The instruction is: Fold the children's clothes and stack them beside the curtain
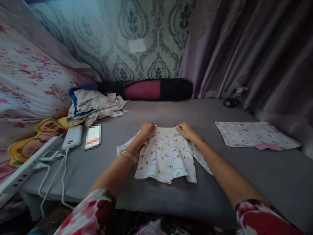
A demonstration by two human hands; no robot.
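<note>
— What jewellery shows?
— 1 pale, glossy bangle (128, 156) around the left forearm (110, 174).
— What else is worn?
— Floral print: the left sleeve (89, 212) white with red and dark green, the right sleeve (264, 218) mostly red, with white and dark patches.

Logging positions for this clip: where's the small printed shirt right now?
In the head view, the small printed shirt lies on the grey surface, just below the picture's middle, with the left hand and right hand at its shoulders.
</note>
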